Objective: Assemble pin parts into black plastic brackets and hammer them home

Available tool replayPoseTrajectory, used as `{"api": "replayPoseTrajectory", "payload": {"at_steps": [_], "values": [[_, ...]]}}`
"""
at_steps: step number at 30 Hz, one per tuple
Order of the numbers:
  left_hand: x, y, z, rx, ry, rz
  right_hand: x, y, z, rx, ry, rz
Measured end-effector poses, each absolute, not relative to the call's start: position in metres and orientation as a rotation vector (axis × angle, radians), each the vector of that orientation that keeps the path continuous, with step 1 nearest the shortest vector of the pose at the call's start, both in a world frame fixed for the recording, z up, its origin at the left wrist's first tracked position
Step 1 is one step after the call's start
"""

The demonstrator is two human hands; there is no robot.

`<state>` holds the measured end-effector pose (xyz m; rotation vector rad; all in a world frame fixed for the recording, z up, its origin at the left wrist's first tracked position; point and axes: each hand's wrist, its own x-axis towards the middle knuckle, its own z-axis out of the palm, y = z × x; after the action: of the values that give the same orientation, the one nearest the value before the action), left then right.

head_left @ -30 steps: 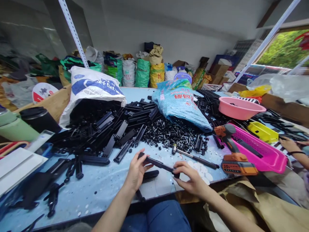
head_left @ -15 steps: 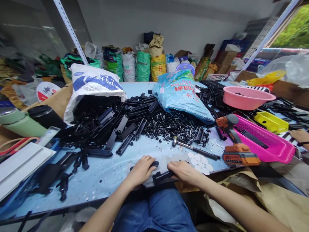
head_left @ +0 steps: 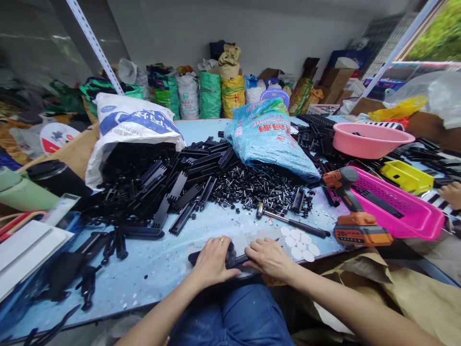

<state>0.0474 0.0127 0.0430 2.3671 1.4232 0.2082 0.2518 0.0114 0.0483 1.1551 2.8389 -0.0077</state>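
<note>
At the table's near edge, my left hand (head_left: 213,262) lies over a long black plastic piece (head_left: 194,258), whose rounded end sticks out on the left. Its fingers curl over the piece and the thumb points right. My right hand (head_left: 269,257) grips another black plastic strip (head_left: 237,260), which spans the gap between both hands. The two pieces meet or overlap by my left fingers; the exact joint is hidden. Beyond the hands lies a hammer (head_left: 288,222) with a black handle. White round discs (head_left: 298,244) lie right of my right hand.
Black plastic parts (head_left: 176,185) and black-headed pins (head_left: 248,190) are heaped behind, below a white sack (head_left: 133,120) and a blue sack (head_left: 270,137). On the right are a cordless drill (head_left: 349,206), a magenta basket (head_left: 414,218), a pink basin (head_left: 370,139) and another person's hand (head_left: 452,194).
The right-hand strip has moved up and against the left-hand piece. My left hand has shifted over it, thumb now stretched right. The camera view has turned slightly.
</note>
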Motion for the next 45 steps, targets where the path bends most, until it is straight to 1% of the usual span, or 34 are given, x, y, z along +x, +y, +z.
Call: {"api": "replayPoseTrajectory", "payload": {"at_steps": [4,7,9,12,13,15,18,20,23,25,29,30,31,34,39,42,45], "values": [[0.041,0.01,0.036,2.401,1.409,0.344,0.244,0.009,0.063,1.142,2.906,0.138],[0.04,0.007,0.03,2.447,1.415,0.409,0.242,0.01,0.066,1.128,2.908,0.166],[0.042,0.006,0.029,2.429,1.432,0.376,0.245,0.014,0.065,1.125,2.895,0.122],[0.045,0.013,0.032,2.375,1.401,0.293,0.25,0.028,0.06,1.186,2.83,-0.059],[0.044,0.02,0.034,2.349,1.427,0.302,0.249,0.036,0.06,1.221,2.82,-0.128],[0.037,0.039,0.037,2.26,1.624,0.38,0.242,0.056,0.059,1.343,2.825,-0.21],[0.019,0.074,0.043,2.064,1.992,0.484,0.219,0.089,0.057,1.691,2.729,-0.186],[0.006,0.089,0.047,2.015,2.034,0.508,0.205,0.106,0.056,1.838,2.616,-0.186],[-0.011,0.084,0.053,1.958,1.986,0.564,0.201,0.114,0.056,1.833,2.595,-0.253],[-0.022,0.064,0.056,1.889,1.943,0.611,0.21,0.107,0.059,1.77,2.665,-0.359],[-0.037,0.014,0.054,1.361,1.676,0.824,0.231,0.082,0.074,1.495,2.786,-0.954],[-0.038,0.005,0.053,1.213,1.608,0.864,0.232,0.077,0.078,1.435,2.775,-1.051],[-0.037,-0.002,0.052,1.098,1.565,0.889,0.232,0.073,0.082,1.398,2.759,-1.073],[-0.031,-0.011,0.051,0.975,1.552,0.918,0.223,0.069,0.09,1.328,2.734,-0.89],[-0.019,-0.006,0.054,1.057,1.547,0.928,0.198,0.066,0.096,1.072,2.686,-0.461],[-0.022,-0.002,0.055,1.079,1.543,0.909,0.189,0.065,0.094,1.012,2.639,-0.39],[-0.03,0.001,0.056,1.076,1.531,0.858,0.191,0.064,0.089,1.069,2.629,-0.385]]}}
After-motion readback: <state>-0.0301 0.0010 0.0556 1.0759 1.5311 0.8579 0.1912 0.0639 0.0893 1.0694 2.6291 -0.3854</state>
